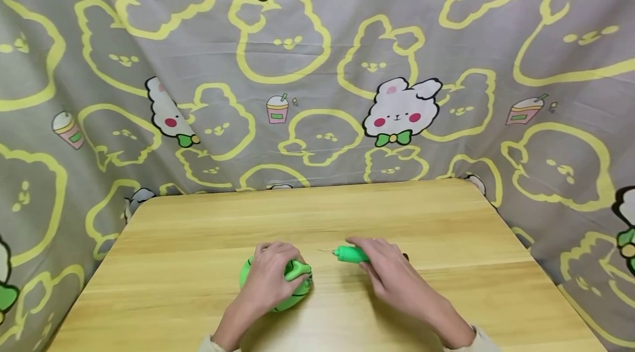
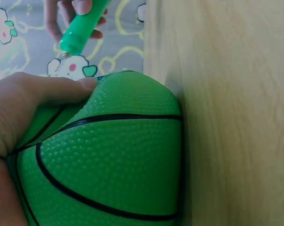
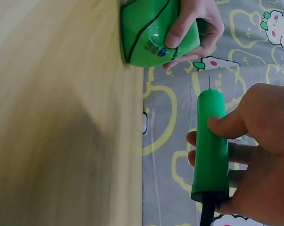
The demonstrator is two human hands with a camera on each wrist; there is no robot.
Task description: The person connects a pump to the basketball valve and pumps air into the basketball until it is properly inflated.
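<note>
A dented, partly deflated green rubber ball (image 1: 292,301) with black seam lines sits on the table at centre left. My left hand (image 1: 272,272) grips it from above, thumb against a folded part of the ball (image 2: 113,160). To the right, my right hand (image 1: 394,275) holds a green ball pump (image 1: 351,254) in its fingers, raised off the tabletop. A thin metal needle (image 3: 209,82) sticks out of the pump's tip toward the ball, with a gap between them. At the pump's other end a black rod (image 3: 207,212) shows in the right wrist view.
The wooden table (image 1: 198,220) runs back to a grey curtain (image 1: 317,65) with yellow outlines and rabbit prints. This cloth also encloses both sides. The table's far edge lies well beyond the hands.
</note>
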